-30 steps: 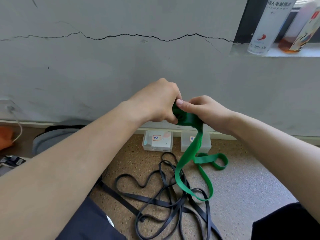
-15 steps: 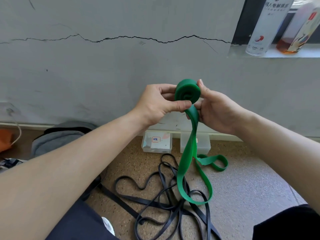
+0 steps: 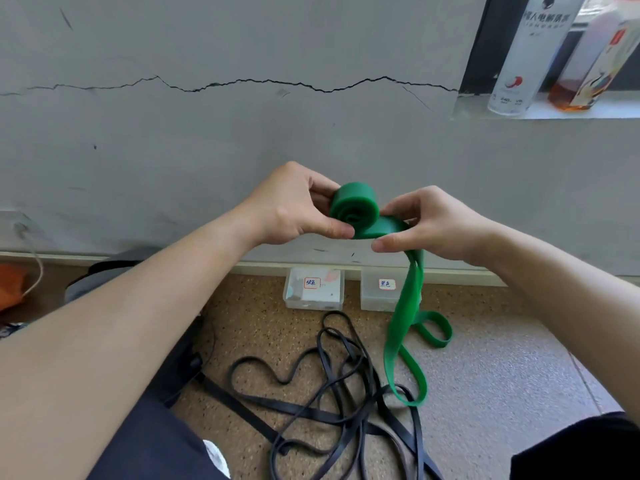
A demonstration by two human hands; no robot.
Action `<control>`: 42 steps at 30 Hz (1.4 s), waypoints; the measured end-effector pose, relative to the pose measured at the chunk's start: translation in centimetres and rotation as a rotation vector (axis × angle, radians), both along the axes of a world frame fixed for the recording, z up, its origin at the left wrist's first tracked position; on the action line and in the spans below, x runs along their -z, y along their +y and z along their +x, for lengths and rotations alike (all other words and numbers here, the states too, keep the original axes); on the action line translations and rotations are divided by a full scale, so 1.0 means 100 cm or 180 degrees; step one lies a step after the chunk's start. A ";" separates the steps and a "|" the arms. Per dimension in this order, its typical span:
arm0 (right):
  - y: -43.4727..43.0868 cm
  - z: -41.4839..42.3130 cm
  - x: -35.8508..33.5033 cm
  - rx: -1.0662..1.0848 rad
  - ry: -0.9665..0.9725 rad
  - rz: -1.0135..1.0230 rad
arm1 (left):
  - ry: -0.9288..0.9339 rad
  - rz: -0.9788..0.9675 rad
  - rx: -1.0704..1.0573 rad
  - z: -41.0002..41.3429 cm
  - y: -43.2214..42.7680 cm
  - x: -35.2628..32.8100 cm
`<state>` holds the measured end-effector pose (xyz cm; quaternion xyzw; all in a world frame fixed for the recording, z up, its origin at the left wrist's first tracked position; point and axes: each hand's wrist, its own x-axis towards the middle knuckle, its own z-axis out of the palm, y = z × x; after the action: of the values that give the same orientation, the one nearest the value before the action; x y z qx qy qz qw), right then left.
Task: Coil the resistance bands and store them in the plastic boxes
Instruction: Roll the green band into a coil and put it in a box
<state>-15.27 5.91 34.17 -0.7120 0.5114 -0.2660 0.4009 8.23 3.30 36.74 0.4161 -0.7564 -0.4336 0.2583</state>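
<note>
A green resistance band (image 3: pixel 354 206) is partly rolled into a tight coil held up in front of the wall. My left hand (image 3: pixel 294 209) pinches the coil between thumb and fingers. My right hand (image 3: pixel 426 225) grips the flat strip just right of the coil. The loose remainder hangs down and loops on the floor (image 3: pixel 408 341). A tangle of black resistance bands (image 3: pixel 339 393) lies on the floor below. Two clear plastic boxes stand against the baseboard: the left box (image 3: pixel 313 289) and the right box (image 3: pixel 379 291), each with a small label.
A cracked grey wall is straight ahead. Two bottles (image 3: pixel 530 53) stand on a ledge at the upper right. A grey and black bag (image 3: pixel 104 275) and an orange item (image 3: pixel 12 284) lie at the left. My dark-clothed knees fill both lower corners.
The coil has turned from upright to lying sideways, and it sits lower. My right hand slid off the coil to the strip beside it. The hanging tail swung right.
</note>
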 end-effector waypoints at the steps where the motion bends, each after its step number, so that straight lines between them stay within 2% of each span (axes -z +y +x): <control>1: 0.000 -0.001 0.000 0.0096 -0.0055 -0.0004 | -0.0226 -0.0134 0.0045 -0.002 0.001 -0.002; 4: -0.001 -0.001 -0.001 0.0197 -0.0226 0.0139 | -0.0949 -0.0674 0.0043 -0.008 0.001 -0.007; 8: -0.003 0.009 0.005 0.0383 -0.0140 0.0242 | -0.1841 -0.1332 0.0098 -0.019 0.004 -0.007; 10: 0.000 0.015 0.009 0.0386 -0.0025 0.0283 | -0.2081 -0.1520 0.0100 -0.024 0.006 -0.006; 12: 0.001 0.017 0.010 0.0317 -0.0064 0.0364 | -0.2082 -0.1529 0.0086 -0.026 0.007 -0.004; 15: 0.002 0.014 0.012 0.0326 -0.0601 0.0640 | -0.1437 -0.1049 -0.0162 -0.021 0.004 0.004; 18: 0.001 0.009 0.013 0.0258 -0.1297 0.0788 | -0.0085 -0.0254 -0.0443 -0.016 0.003 0.019; 21: 0.003 0.011 0.011 0.0128 -0.1906 0.1021 | 0.0979 0.0507 -0.0463 -0.025 0.012 0.036; 24: 0.004 0.013 0.010 -0.0041 -0.2209 0.1220 | 0.1359 0.0532 -0.0585 -0.037 0.016 0.041; 31: 0.002 0.009 0.014 0.0050 -0.1598 0.0983 | 0.0992 0.0150 -0.0519 -0.030 0.004 0.014; 34: 0.004 0.004 0.013 -0.0122 -0.1160 0.0570 | 0.0857 0.0141 -0.0491 -0.020 0.000 0.006; 39: 0.006 0.006 0.000 0.0105 -0.0110 -0.0081 | 0.0342 0.0095 -0.0207 -0.008 -0.002 0.001; 42: 0.005 0.008 -0.002 0.0293 0.0128 -0.0388 | 0.0208 0.0027 -0.0163 -0.008 -0.002 -0.001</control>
<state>-14.47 6.40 34.42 -0.7160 0.5344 -0.3005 0.3337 7.40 3.05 36.88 0.4221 -0.7348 -0.4434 0.2921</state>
